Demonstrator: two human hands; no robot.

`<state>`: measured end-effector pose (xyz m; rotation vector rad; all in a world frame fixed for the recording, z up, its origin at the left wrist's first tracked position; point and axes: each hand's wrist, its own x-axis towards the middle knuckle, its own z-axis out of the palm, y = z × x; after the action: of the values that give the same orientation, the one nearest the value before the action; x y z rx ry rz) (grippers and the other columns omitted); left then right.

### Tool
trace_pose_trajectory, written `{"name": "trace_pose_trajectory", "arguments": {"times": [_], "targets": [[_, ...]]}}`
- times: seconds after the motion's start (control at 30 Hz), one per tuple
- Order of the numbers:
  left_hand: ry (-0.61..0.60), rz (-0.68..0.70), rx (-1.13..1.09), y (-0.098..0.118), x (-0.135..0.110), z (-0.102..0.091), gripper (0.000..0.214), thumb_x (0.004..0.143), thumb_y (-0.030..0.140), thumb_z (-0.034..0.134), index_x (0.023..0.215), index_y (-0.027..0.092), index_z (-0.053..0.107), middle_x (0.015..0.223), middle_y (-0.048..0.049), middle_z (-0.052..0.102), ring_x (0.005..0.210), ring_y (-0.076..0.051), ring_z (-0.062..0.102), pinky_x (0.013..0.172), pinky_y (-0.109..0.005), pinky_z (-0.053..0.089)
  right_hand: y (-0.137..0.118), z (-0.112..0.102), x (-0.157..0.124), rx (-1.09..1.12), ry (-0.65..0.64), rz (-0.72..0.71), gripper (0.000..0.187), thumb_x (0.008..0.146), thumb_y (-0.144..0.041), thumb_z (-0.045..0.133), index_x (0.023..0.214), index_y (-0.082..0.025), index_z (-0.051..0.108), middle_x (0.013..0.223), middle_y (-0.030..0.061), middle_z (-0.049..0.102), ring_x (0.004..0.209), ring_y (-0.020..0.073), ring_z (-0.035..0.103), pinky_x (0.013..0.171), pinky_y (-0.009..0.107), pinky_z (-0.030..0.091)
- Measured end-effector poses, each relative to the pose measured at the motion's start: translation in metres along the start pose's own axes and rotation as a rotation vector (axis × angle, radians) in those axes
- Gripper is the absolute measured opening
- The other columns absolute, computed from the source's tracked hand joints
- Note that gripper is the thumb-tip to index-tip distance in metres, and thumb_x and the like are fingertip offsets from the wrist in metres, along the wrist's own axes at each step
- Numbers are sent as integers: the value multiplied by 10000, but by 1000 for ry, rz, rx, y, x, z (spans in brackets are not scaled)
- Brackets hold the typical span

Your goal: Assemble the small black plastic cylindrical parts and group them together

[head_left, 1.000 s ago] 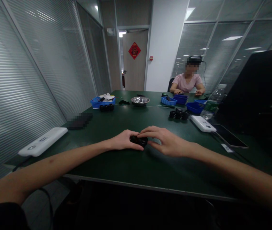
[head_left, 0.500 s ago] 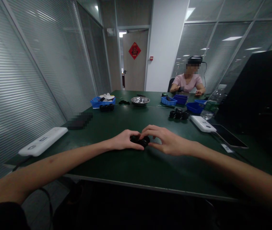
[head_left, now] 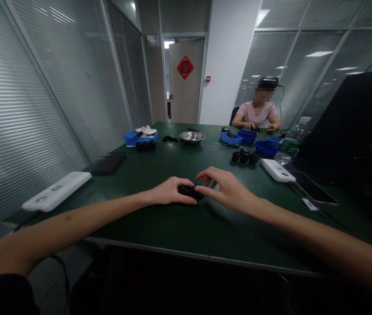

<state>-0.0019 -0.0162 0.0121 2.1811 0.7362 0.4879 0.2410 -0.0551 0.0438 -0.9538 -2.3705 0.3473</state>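
A small black part with a rounded outline (head_left: pixel 189 191) lies low on the dark green table (head_left: pixel 159 227), partly hidden by my fingers. I cannot make out its exact kind. My left hand (head_left: pixel 166 191) is closed on its left end, thumb on the near side and fingers on the far side. On the right, my right hand (head_left: pixel 227 189) has its thumb reaching over the part's right end, seemingly touching it. The fingers of that hand are apart from the thumb, curved above the part and not gripping it.
Black round parts (head_left: pixel 245 156) stand clustered right of centre; similar ones (head_left: pixel 145 145) sit by a blue basket (head_left: pixel 130 140). A metal bowl (head_left: pixel 191 138), blue bins (head_left: pixel 266 148), a water bottle (head_left: pixel 292 144), white power banks (head_left: pixel 56 191) and a phone (head_left: pixel 315 188) surround them. A person (head_left: pixel 258 111) sits opposite.
My right hand's fingers have lifted off the black part and spread, with the thumb now over its right end. My left hand keeps its hold. The person opposite has lowered a hand.
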Motion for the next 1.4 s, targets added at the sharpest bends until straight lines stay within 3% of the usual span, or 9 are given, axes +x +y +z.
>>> {"name": "trace_pose_trajectory", "arguments": {"times": [0.1, 0.27, 0.4, 0.57, 0.87, 1.07, 1.17, 1.27, 1.4], "targets": [[5, -6, -10, -1, 0, 1, 447, 829, 497, 779, 1139, 179, 728, 1025, -38, 691, 933, -202, 611, 778, -294, 433, 2, -5, -3, -19, -77, -26, 218, 981, -369, 667, 1101, -192, 708, 1025, 75, 692, 874, 200, 675, 789, 363, 572], [28, -22, -33, -4, 1, 3, 489, 807, 486, 806, 1192, 197, 723, 1015, -29, 701, 938, -205, 620, 806, -297, 431, 2, -11, -13, 162, -119, -103, 248, 991, -264, 632, 1234, -239, 677, 1230, 90, 650, 996, 206, 674, 878, 407, 592], [15, -21, -18, 0, 1, 2, 468, 829, 491, 784, 1175, 181, 724, 983, -25, 683, 897, -190, 601, 779, -291, 421, 4, 0, -22, 173, -22, -47, 287, 967, -321, 675, 1242, -243, 665, 1244, 85, 641, 1077, 227, 641, 895, 414, 579], [47, 17, 46, 4, 2, 2, 421, 836, 504, 771, 1116, 191, 746, 1034, -41, 664, 926, -197, 593, 793, -300, 416, 14, 21, -30, 155, 63, 99, 342, 956, -408, 697, 1235, -218, 646, 1066, 60, 681, 878, 197, 645, 771, 377, 565], [84, -21, 20, 1, 2, 2, 485, 800, 525, 805, 1146, 198, 716, 968, -12, 632, 880, -184, 564, 753, -293, 398, 14, 17, -30, 306, -10, 14, 349, 992, -285, 631, 1341, -283, 618, 1319, 85, 585, 1087, 218, 626, 873, 398, 590], [75, -14, 21, 0, 2, 2, 444, 808, 509, 805, 1095, 184, 709, 989, -14, 643, 864, -173, 552, 727, -286, 383, 12, 24, -28, 218, 132, 42, 305, 965, -368, 690, 1250, -262, 671, 1162, 63, 632, 985, 203, 635, 824, 376, 570], [63, 0, 30, 0, 1, 1, 460, 818, 508, 799, 1148, 201, 708, 1028, -18, 653, 865, -172, 546, 729, -288, 382, 9, 23, -28, 234, 123, -10, 240, 974, -289, 667, 1211, -252, 677, 1172, 64, 632, 1017, 209, 628, 834, 374, 562], [64, -9, 33, 0, 1, 1, 462, 819, 515, 794, 1136, 190, 707, 1028, -23, 663, 858, -173, 548, 724, -289, 379, 4, 19, -29, 244, 87, -74, 321, 963, -188, 637, 1276, -255, 635, 1249, 71, 626, 1120, 226, 605, 890, 391, 550], [64, -5, 32, 0, 1, 1, 461, 823, 511, 790, 1134, 181, 705, 1035, -27, 670, 875, -178, 559, 731, -289, 382, 1, 17, -30, 170, 129, -12, 362, 950, -265, 685, 1304, -242, 614, 1253, 77, 626, 1084, 226, 616, 868, 382, 554]]}}
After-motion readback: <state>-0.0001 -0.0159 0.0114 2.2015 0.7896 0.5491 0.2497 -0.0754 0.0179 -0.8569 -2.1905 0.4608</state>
